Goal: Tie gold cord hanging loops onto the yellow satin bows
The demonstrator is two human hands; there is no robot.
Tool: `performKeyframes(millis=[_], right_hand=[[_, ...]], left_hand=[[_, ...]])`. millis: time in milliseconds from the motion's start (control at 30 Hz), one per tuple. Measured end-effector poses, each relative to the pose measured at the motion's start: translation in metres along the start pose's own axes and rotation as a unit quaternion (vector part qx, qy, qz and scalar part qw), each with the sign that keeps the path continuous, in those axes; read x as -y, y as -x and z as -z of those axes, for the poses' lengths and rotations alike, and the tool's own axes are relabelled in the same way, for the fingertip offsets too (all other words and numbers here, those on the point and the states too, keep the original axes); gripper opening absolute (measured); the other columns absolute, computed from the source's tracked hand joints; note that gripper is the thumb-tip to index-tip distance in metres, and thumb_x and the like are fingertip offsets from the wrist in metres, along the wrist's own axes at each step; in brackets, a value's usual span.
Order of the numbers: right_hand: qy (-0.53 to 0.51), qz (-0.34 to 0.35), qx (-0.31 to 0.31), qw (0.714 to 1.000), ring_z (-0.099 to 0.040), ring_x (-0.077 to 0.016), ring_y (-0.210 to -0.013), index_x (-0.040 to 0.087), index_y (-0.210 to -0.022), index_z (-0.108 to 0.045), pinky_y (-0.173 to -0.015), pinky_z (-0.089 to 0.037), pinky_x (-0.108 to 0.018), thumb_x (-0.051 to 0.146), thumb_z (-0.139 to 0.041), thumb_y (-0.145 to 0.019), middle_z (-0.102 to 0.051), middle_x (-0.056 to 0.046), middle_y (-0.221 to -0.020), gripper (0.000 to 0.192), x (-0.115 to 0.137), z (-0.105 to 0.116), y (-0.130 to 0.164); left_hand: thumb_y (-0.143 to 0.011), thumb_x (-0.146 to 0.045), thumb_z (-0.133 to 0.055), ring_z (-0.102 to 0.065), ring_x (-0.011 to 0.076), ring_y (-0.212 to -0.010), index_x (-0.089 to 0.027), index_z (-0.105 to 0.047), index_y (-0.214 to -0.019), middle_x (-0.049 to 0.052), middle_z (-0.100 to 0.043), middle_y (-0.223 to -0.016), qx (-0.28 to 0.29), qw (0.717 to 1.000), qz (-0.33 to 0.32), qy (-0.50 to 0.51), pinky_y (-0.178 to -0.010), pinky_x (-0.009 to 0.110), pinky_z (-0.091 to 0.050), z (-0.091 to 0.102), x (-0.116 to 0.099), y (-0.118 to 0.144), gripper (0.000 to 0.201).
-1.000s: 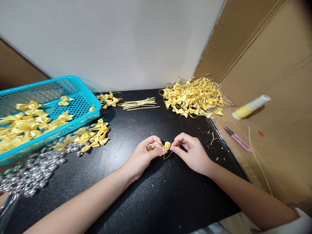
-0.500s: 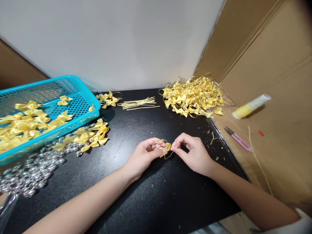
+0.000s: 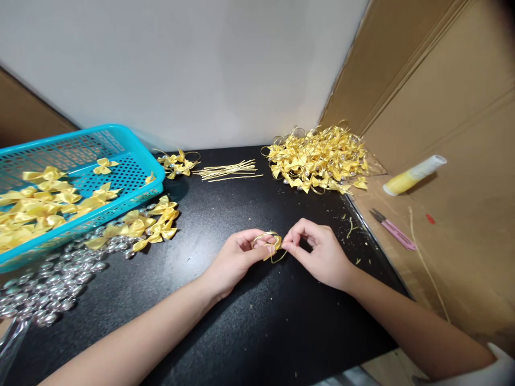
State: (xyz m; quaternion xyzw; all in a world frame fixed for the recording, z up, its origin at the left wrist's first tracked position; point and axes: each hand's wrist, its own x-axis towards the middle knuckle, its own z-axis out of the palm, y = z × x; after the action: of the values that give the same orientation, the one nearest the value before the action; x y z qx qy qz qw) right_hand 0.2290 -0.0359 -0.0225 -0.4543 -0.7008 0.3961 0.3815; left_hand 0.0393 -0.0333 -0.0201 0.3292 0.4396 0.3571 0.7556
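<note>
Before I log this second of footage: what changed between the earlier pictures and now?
The gold cord held by the left hand went from a flat strand to a rounded loop over the small yellow bow. The right hand kept pinching beside the bow. Basket, bow piles and beads stayed put.

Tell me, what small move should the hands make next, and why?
Probably pull the cord end gently with the right hand to tighten it. The left hand pinches the bow, and the cord's loop above it looks loose and open.
</note>
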Motion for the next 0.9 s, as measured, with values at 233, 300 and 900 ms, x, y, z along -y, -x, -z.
performKeyframes(millis=[233,300,900], right_hand=[[-0.036,-0.021,-0.005,0.999,-0.06,-0.0124,-0.065,0.021,-0.07,-0.048,-0.065,-0.049,-0.027,0.017,-0.063,-0.082,-0.062,0.001,-0.07,0.019,0.001,-0.004,0.003],[-0.054,-0.035,-0.01,0.998,-0.059,-0.0122,-0.065,0.021,-0.069,-0.047,-0.065,-0.049,-0.027,0.017,-0.064,-0.081,-0.063,0.001,-0.069,0.021,0.001,-0.005,0.003],[-0.289,-0.106,0.028,0.951,-0.051,-0.0086,-0.059,0.021,-0.066,-0.04,-0.06,-0.046,-0.024,0.037,-0.079,-0.071,-0.056,0.004,-0.067,0.043,-0.008,-0.009,-0.007]], left_hand=[[-0.06,-0.025,-0.086,-0.053,0.0066,-0.06,-0.016,-0.075,-0.075,-0.002,-0.066,-0.064,0.008,1.0,-0.005,0.005,-0.062,0.019,-0.039,-0.002,0.0,0.001,0.02],[-0.061,-0.025,-0.086,-0.052,0.0061,-0.059,-0.016,-0.076,-0.075,-0.003,-0.066,-0.064,0.008,1.0,-0.007,0.004,-0.061,0.019,-0.039,-0.002,0.0,0.0,0.02],[-0.062,-0.027,-0.086,-0.055,0.007,-0.063,-0.017,-0.078,-0.078,-0.001,-0.069,-0.068,0.034,0.999,-0.003,0.003,-0.066,0.02,-0.041,0.001,0.0,0.001,0.02]])
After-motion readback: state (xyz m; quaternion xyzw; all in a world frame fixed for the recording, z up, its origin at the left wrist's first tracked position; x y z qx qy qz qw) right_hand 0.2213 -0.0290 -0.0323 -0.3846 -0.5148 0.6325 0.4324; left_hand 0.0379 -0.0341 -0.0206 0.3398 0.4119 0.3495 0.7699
